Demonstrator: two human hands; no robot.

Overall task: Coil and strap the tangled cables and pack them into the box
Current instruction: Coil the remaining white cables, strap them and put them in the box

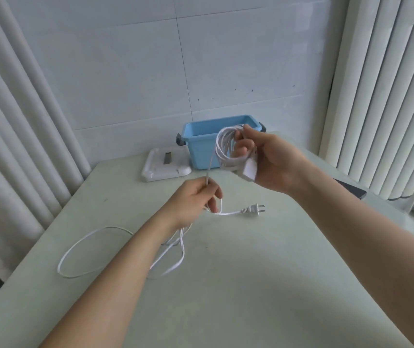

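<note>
My right hand [273,162] holds a coil of white cable [222,149] above the table, with a white block-shaped end [250,170] hanging under the fingers. From the coil a strand runs down to my left hand [196,204], whose fingers pinch it. Past that hand the cable ends in a two-pin plug [253,210] lying on the table. Loose loops of the same white cable [85,252] lie on the table under and left of my left forearm. The blue box [201,146] stands open at the far edge, behind the coil.
A white lid [163,167] lies flat left of the box. The pale green table [226,285] ends at a tiled wall, with curtains on both sides. A dark object [351,188] sits at the table's right edge.
</note>
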